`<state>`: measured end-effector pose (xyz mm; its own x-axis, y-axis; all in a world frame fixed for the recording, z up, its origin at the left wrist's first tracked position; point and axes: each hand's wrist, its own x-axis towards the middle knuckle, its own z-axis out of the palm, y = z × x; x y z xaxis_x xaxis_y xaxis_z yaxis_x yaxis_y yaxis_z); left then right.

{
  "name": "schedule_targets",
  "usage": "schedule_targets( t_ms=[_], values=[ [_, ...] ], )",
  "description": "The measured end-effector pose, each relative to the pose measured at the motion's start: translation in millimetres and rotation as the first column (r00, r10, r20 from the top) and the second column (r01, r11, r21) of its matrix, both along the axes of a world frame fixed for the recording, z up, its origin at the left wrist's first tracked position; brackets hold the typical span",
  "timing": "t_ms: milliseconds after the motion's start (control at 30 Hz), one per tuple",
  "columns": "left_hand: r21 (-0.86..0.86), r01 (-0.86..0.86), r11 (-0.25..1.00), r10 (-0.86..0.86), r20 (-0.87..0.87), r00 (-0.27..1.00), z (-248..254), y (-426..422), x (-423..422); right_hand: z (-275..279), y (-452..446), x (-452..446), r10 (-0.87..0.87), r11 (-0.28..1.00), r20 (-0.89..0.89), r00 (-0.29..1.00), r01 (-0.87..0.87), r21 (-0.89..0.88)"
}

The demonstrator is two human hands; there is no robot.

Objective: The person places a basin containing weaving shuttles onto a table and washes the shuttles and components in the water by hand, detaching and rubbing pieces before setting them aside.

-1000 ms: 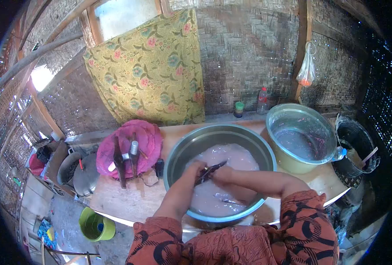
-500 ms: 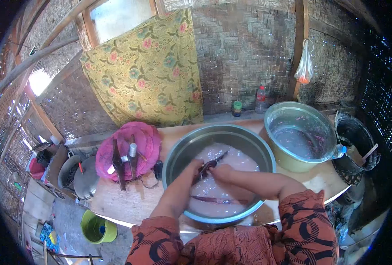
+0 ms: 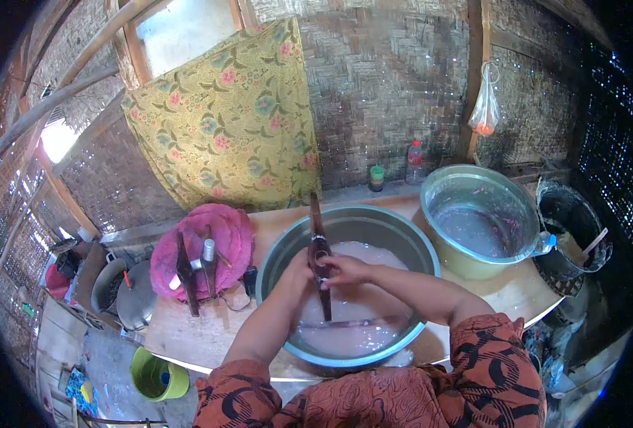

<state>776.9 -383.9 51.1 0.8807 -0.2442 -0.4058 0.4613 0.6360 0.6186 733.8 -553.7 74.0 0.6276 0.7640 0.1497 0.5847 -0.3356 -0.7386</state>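
My left hand point(image 3: 301, 271) is closed on a long dark wooden piece point(image 3: 319, 246), wider in the middle and narrow at both ends. It stands nearly upright in view above the large basin point(image 3: 431, 251). My right hand point(image 3: 341, 271) grips the same piece at its middle from the right, fingers bent round it. Below both hands, cloudy pinkish water point(image 3: 359, 337) fills the basin's bottom. Another long dark piece point(image 3: 352, 322) lies partly under the water near the front.
Left of the basin, a pink cloth point(image 3: 165, 258) carries two dark wooden pieces and a silver-capped item. At the right are a wet green tub point(image 3: 451, 262) and a black bucket point(image 3: 596, 258). A bottle point(image 3: 414, 165) and green-lidded jar point(image 3: 376, 178) stand behind.
Both hands have lifted the dark piece out of the water and turned it nearly upright in view. The camera view has shifted slightly. The submerged piece shows faintly below.
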Motion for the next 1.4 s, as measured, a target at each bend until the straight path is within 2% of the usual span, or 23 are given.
schedule_targets(
  t_ms=[33,100,133,167,200,233,300,400,467,600,667,700,800,867,933,1067,1100,1133,1167,1233,1267,1367,1400],
  values=[
    [0.009,0.142,0.990,-0.142,0.051,0.988,3.0,2.5,-1.9,-7.6,2.6,5.9,0.022,0.992,-0.052,0.998,-0.016,0.129],
    [0.061,0.180,0.982,-0.182,0.025,0.983,2.8,9.6,-1.4,-17.3,7.0,17.4,0.088,0.927,-0.139,0.986,-0.030,0.373],
    [-0.054,0.189,0.980,-0.189,0.010,0.982,-6.7,16.1,5.7,29.3,-0.1,-6.6,0.003,0.980,-0.401,0.916,0.078,0.185],
    [-0.168,0.193,0.967,-0.197,-0.002,0.980,-11.7,18.8,10.3,33.8,-2.5,-11.1,0.001,0.980,-0.401,0.916,0.079,0.183],
    [-0.107,0.100,0.989,-0.104,-0.023,0.994,3.5,15.2,5.3,36.1,-3.8,-13.0,0.105,0.973,-0.533,0.840,0.023,0.228],
    [-0.108,0.097,0.989,-0.100,-0.024,0.995,2.8,15.9,8.7,36.7,-3.6,-14.6,0.209,0.960,-0.646,0.734,-0.028,0.279],
    [-0.059,0.141,0.988,-0.146,-0.097,0.984,0.8,19.4,13.9,38.9,1.6,-15.3,0.202,0.965,-0.642,0.740,-0.036,0.262],
    [-0.067,0.191,0.979,-0.199,-0.151,0.968,7.8,21.9,7.9,37.9,5.4,-12.6,0.258,0.937,-0.643,0.721,-0.024,0.349],
    [-0.103,0.210,0.972,-0.225,-0.170,0.959,12.7,21.0,5.1,41.9,5.9,-14.4,0.264,0.932,-0.546,0.795,-0.064,0.357],
    [-0.151,0.230,0.961,-0.257,-0.192,0.947,24.0,18.3,-1.5,49.4,4.1,-15.1,0.188,0.955,-0.532,0.826,-0.028,0.295],
    [-0.171,0.248,0.954,-0.280,-0.200,0.939,33.5,17.3,-4.5,51.2,0.8,-12.6,0.285,0.935,-0.604,0.744,-0.077,0.346],
    [-0.182,0.251,0.951,-0.286,-0.206,0.936,38.1,17.8,-5.5,50.1,1.6,-11.5,0.284,0.935,-0.604,0.745,-0.078,0.345],
    [-0.180,0.303,0.936,-0.328,-0.132,0.935,20.5,24.8,1.6,42.1,4.5,-12.0,0.300,0.917,-0.567,0.767,-0.070,0.392],
    [-0.170,0.304,0.937,-0.320,-0.073,0.945,25.0,22.2,-2.3,42.3,5.3,-16.3,0.229,0.937,-0.486,0.844,-0.055,0.346],
    [-0.111,0.367,0.923,-0.373,-0.034,0.927,30.3,21.1,-4.8,37.7,8.2,-18.1,0.204,0.936,-0.488,0.849,-0.022,0.352],
    [-0.108,0.306,0.946,-0.309,-0.015,0.951,18.5,24.7,-1.7,39.5,12.6,-22.0,0.153,0.934,-0.501,0.852,0.042,0.356],
    [-0.184,0.287,0.940,-0.293,-0.008,0.956,10.7,24.9,6.1,43.2,11.3,-21.5,0.151,0.934,-0.498,0.854,0.041,0.354],
    [-0.260,0.267,0.928,-0.278,-0.004,0.961,8.4,23.6,9.6,46.3,8.9,-19.5,0.174,0.942,-0.485,0.857,-0.001,0.336],
    [-0.260,0.267,0.928,-0.277,-0.001,0.961,6.7,24.2,13.1,49.8,7.5,-16.5,0.200,0.947,-0.470,0.859,-0.046,0.319],
    [-0.126,0.284,0.951,-0.290,-0.029,0.957,2.7,27.4,14.1,53.8,2.4,-12.5,0.257,0.936,-0.506,0.823,-0.081,0.343],
    [-0.130,0.280,0.951,-0.286,-0.030,0.958,1.5,27.9,14.0,54.8,0.6,-10.9,0.308,0.923,-0.540,0.783,-0.109,0.369],
    [-0.288,0.231,0.929,-0.261,-0.068,0.963,-4.1,27.0,15.3,59.4,0.4,-16.0,0.287,0.926,-0.470,0.835,-0.115,0.360],
    [-0.254,0.233,0.939,-0.236,0.020,0.972,-7.1,26.6,14.8,59.4,1.3,-17.8,0.286,0.926,-0.475,0.832,-0.111,0.362]
  ],
)
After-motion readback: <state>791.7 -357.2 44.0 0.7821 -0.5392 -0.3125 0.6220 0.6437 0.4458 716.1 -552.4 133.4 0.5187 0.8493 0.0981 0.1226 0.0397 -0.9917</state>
